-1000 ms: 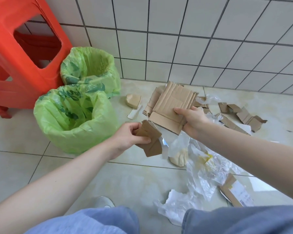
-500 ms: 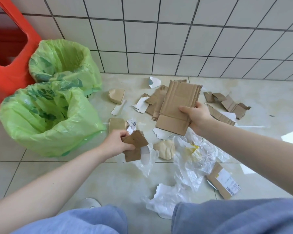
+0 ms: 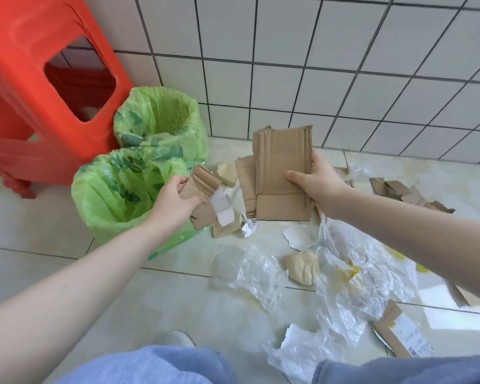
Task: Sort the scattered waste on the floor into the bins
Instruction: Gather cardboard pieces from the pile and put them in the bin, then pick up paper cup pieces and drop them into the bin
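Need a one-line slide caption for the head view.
Left hand holds torn brown cardboard scraps beside green-lined bin; right hand grips flat corrugated cardboard sheets.

Both forearms are bare from the frame edges to the wrists, with no sleeve, watch, or ring showing on the left hand [image 3: 175,202] or the right hand [image 3: 320,187]. At the bottom edge, both knees are covered in soft blue-grey fabric, the left lighter.

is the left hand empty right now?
No, the left hand grips a small cardboard piece beside the near green bin.
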Demonstrator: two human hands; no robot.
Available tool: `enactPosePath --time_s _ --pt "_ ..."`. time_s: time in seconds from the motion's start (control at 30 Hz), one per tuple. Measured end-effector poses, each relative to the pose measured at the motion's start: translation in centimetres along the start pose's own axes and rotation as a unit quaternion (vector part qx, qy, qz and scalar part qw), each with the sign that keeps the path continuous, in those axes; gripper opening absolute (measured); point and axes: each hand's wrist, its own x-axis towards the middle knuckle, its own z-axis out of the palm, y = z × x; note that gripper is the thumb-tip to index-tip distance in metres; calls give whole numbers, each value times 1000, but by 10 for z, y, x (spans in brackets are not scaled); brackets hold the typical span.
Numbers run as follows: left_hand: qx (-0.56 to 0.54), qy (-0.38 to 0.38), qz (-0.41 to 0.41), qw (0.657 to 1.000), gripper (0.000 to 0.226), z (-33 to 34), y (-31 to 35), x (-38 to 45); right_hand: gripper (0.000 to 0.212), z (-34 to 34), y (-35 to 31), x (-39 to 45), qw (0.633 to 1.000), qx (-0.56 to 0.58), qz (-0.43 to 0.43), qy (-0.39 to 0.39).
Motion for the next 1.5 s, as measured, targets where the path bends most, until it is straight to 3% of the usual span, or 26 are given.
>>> enactPosePath --time_s 0.1,0.27,0.4,0.43,0.53,0.63,0.8,0.97,1.1,1.17,1.5 --pt "4 53 4 999 37 -36 1 8 45 31 -32 5 998 -29 -32 -39" --pt "5 129 -38 991 8 -87 -12 22 77 103 -69 12 990 -9 -68 -126" --pt "-19 193 -73 978 11 -119 -29 34 92 162 -86 21 990 34 -31 -137" --pt "-22 200 -78 976 8 -125 -32 37 87 175 -90 23 989 46 -12 -140" --pt "-20 212 -81 974 9 -135 -42 47 45 213 -95 29 990 50 10 -132" --pt "7 208 -61 976 3 -137 -50 53 45 246 -93 30 992 47 7 -120" --pt "29 206 -42 977 41 -130 -66 63 39 282 -73 27 991 23 -51 -119" --pt "102 167 -47 980 42 -121 -82 67 30 287 -57 34 981 -101 -62 -155" --pt "150 96 -43 983 49 -114 -83 66 54 279 -57 37 966 -151 -44 -205" --pt "170 80 -39 981 50 -112 -82 65 55 272 -59 38 965 -156 -56 -202" --pt "126 88 54 987 16 -83 -44 42 22 179 -49 39 969 -157 -98 -162"
